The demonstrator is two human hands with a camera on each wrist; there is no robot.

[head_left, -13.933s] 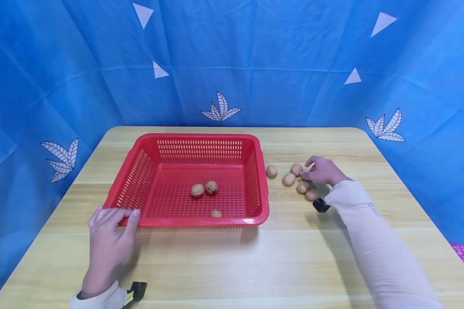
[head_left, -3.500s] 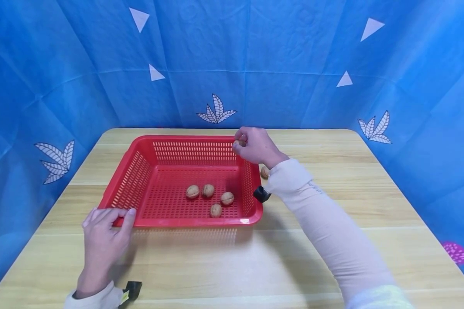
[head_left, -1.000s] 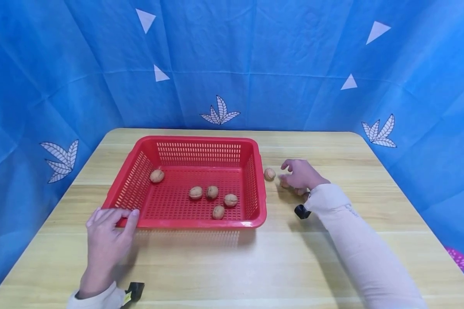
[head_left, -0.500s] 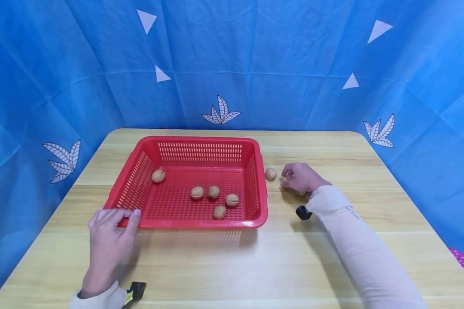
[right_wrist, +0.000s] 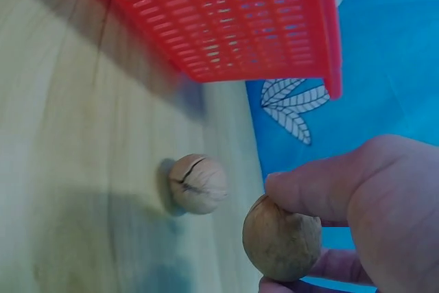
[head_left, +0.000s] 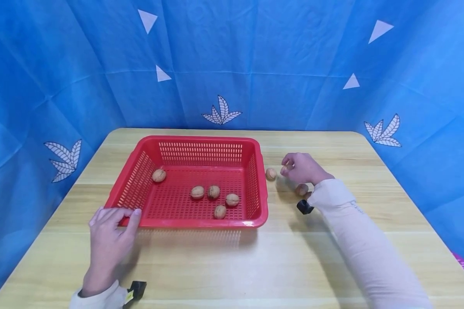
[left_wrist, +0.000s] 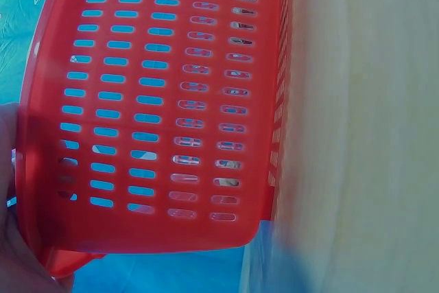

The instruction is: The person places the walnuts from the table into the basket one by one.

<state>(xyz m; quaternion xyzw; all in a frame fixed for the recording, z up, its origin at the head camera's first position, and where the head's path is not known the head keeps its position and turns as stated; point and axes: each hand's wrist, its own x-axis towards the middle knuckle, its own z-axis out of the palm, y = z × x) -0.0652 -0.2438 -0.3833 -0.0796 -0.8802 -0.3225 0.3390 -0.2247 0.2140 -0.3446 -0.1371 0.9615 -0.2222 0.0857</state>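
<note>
My left hand (head_left: 109, 236) grips the near left corner of a red plastic basket (head_left: 193, 223), its thumb over the rim. In the left wrist view only part of that hand shows, beside the slotted basket wall (left_wrist: 151, 135). Just off the table, right of the basket, my right hand (head_left: 304, 169) pinches a walnut (right_wrist: 281, 239) between thumb and fingers. Another walnut (head_left: 271, 174) lies on the table between that hand and the basket. Below the hand lies a further walnut (head_left: 302, 189), partly hidden by the wrist. Several walnuts (head_left: 197, 192) are spread over the basket floor.
The light wooden table (head_left: 232, 270) extends in front of the basket and to both sides. A blue patterned cloth (head_left: 286, 64) hangs behind it. A small black device (head_left: 305, 207) is on the right wrist, another black device (head_left: 138, 291) on the left.
The basket's walnuts have grown from three to several, while those on the table have become fewer. In the last second my right hand took hold of a walnut and raised it. The left stayed.
</note>
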